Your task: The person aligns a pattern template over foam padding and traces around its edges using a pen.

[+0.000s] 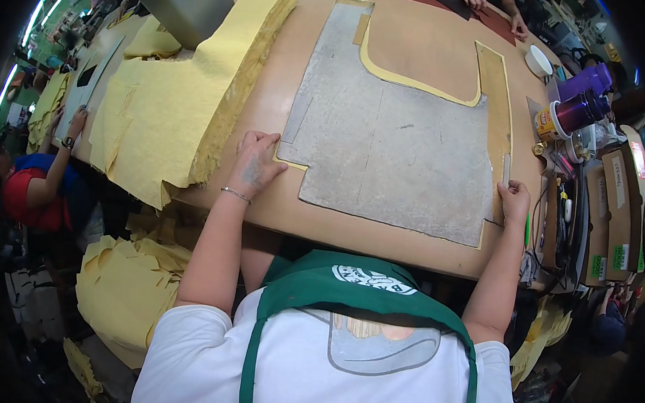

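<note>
A large grey template (pixel 391 139) with a U-shaped cutout lies flat on the tan table (pixel 411 42), with thin yellow edges showing around it. At its left edge rests my left hand (pixel 257 161), thumb and fingers apart, fingertips touching the corner. My right hand (pixel 513 200) is at the lower right edge, its fingers closed on the border of the template beside a tan strip (pixel 496 116). A thick stack of yellow sheets (pixel 174 106) lies left of my left hand.
A metal block (pixel 190 8) stands behind the yellow stack. Purple containers (pixel 584 82), a white bowl (pixel 538 61) and cardboard boxes (pixel 617 210) are at the right. Co-workers' hands show at the far edge and far left. More yellow material (pixel 125 286) hangs below the table.
</note>
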`<state>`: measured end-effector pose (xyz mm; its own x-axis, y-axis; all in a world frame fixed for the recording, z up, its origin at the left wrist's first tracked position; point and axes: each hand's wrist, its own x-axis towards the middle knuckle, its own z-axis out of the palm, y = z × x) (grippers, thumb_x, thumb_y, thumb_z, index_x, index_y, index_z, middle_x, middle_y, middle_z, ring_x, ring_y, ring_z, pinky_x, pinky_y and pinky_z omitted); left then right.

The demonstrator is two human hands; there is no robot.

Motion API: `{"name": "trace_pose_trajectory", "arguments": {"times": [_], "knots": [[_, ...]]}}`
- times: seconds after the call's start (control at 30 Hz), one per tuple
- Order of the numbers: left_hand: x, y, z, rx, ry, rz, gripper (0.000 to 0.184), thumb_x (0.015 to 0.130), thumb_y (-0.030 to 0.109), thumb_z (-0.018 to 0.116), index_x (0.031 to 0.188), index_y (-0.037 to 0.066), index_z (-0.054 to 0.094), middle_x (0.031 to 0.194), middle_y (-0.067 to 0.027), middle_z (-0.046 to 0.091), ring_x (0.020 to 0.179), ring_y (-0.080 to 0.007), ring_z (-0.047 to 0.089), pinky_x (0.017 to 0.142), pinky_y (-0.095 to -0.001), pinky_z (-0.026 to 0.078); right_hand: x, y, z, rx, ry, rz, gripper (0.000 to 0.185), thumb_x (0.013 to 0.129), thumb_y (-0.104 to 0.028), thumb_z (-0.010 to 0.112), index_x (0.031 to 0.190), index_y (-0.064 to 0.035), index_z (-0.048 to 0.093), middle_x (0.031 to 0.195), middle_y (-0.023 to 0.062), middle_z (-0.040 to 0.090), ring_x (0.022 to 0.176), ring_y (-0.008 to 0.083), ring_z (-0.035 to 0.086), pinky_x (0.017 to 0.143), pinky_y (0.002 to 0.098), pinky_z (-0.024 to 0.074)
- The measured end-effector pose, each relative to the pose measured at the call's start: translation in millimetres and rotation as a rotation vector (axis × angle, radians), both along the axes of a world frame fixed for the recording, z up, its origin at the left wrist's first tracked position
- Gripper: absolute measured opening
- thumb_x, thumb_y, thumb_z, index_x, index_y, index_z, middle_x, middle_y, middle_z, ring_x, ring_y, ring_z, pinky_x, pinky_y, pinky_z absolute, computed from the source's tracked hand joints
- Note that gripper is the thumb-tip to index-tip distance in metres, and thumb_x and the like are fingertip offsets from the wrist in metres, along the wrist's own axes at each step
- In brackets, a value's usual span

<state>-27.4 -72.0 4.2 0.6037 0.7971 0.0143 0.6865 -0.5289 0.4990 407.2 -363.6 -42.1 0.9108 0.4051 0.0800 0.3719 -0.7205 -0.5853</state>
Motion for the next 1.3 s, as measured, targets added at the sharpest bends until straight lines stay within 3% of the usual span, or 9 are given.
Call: {"name": "trace_pose_trajectory", "arguments": {"times": [0.13, 0.3, 0.37, 0.47, 0.57, 0.87, 0.97, 1.17, 1.3], "knots": [[1.4, 19.3, -14.7, -0.046, -0.164, -0.073, 0.048, 0.060, 0.005, 0.069, 0.105, 0.001, 0.053, 0.099, -0.0127, 0.048, 0.094, -0.0256, 0.047, 0.084, -0.0321, 0.039, -2.4, -1.8, -10.2, 0.013, -0.015, 0.014, 0.038, 0.062, -0.018, 0.072, 0.089, 0.0046, 0.057, 0.074, 0.0108, 0.058, 0.067, 0.0169, 0.054, 0.063, 0.0290, 0.0442], [7.3, 41.4, -10.7, -0.094, -0.155, -0.079, 0.048, 0.060, 0.000, 0.068, 0.105, -0.001, 0.052, 0.096, -0.0132, 0.051, 0.093, -0.0243, 0.051, 0.084, -0.0317, 0.041, -51.3, 12.8, 20.5, 0.078, 0.001, -0.120, 0.040, 0.063, -0.023, 0.071, 0.092, 0.0018, 0.057, 0.083, 0.0154, 0.059, 0.077, 0.0265, 0.057, 0.072, 0.0342, 0.0447], [11.3, 46.8, -7.1, -0.157, -0.163, -0.060, 0.048, 0.064, 0.002, 0.065, 0.109, -0.002, 0.049, 0.098, -0.0134, 0.051, 0.094, -0.0219, 0.051, 0.084, -0.0307, 0.042, -54.4, 12.4, 14.1, 0.026, -0.299, -0.143, 0.038, 0.063, -0.022, 0.070, 0.091, 0.0006, 0.058, 0.086, 0.0145, 0.057, 0.079, 0.0274, 0.056, 0.073, 0.0341, 0.0442], [25.1, 61.7, -8.6, -0.334, -0.248, 0.005, 0.048, 0.071, 0.009, 0.062, 0.114, -0.005, 0.045, 0.101, -0.0136, 0.052, 0.095, -0.0188, 0.052, 0.081, -0.0285, 0.043, -60.1, 11.1, 24.3, -0.014, -0.408, -0.110, 0.038, 0.062, -0.021, 0.070, 0.093, -0.0017, 0.058, 0.089, 0.0141, 0.055, 0.081, 0.0270, 0.054, 0.074, 0.0332, 0.0438], [43.2, 68.3, -9.0, -0.306, -0.236, -0.001, 0.047, 0.074, 0.016, 0.061, 0.114, -0.005, 0.045, 0.098, -0.0120, 0.055, 0.087, -0.0156, 0.053, 0.075, -0.0257, 0.044, -52.0, 11.0, 27.5, -0.034, -0.058, -0.053, 0.039, 0.062, -0.021, 0.070, 0.095, -0.0040, 0.057, 0.088, 0.0133, 0.056, 0.080, 0.0252, 0.055, 0.073, 0.0324, 0.0442], [59.6, 91.4, -13.3, -0.370, -0.215, 0.136, 0.043, 0.071, 0.015, 0.066, 0.105, -0.005, 0.050, 0.079, -0.0047, 0.056, 0.068, -0.0107, 0.050, 0.064, -0.0235, 0.043, -40.3, 11.3, 25.8, -0.037, 0.071, -0.072, 0.038, 0.064, -0.022, 0.070, 0.094, -0.0036, 0.057, 0.083, 0.0106, 0.058, 0.079, 0.0223, 0.057, 0.072, 0.0316, 0.0448], [56.9, 103.8, -24.4, -0.554, -0.441, 0.140, 0.039, 0.070, 0.010, 0.066, 0.102, -0.005, 0.051, 0.079, -0.0049, 0.057, 0.067, -0.0102, 0.051, 0.064, -0.0220, 0.043, -37.0, 10.2, 26.5, -0.029, 0.093, -0.029, 0.038, 0.064, -0.022, 0.070, 0.094, -0.0027, 0.056, 0.083, 0.0108, 0.058, 0.078, 0.0227, 0.057, 0.071, 0.0314, 0.0449], [61.0, 88.2, -19.2, -0.722, -0.516, 0.056, 0.035, 0.071, 0.003, 0.062, 0.103, -0.005, 0.051, 0.092, -0.0108, 0.058, 0.081, -0.0139, 0.056, 0.072, -0.0264, 0.046, -35.0, 12.2, 24.4, -0.017, 0.076, -0.034, 0.037, 0.064, -0.020, 0.070, 0.093, -0.0016, 0.056, 0.083, 0.0119, 0.059, 0.077, 0.0234, 0.057, 0.071, 0.0319, 0.0450], [70.8, 65.1, 12.7, -0.476, -0.205, 0.007, 0.039, 0.070, 0.000, 0.060, 0.108, -0.004, 0.049, 0.096, -0.0106, 0.058, 0.084, -0.0162, 0.056, 0.076, -0.0272, 0.045, -17.9, 6.3, 2.3, 0.035, 0.109, 0.013, 0.038, 0.065, -0.013, 0.066, 0.098, 0.0005, 0.053, 0.087, 0.0138, 0.058, 0.080, 0.0215, 0.057, 0.072, 0.0316, 0.0446]]}}
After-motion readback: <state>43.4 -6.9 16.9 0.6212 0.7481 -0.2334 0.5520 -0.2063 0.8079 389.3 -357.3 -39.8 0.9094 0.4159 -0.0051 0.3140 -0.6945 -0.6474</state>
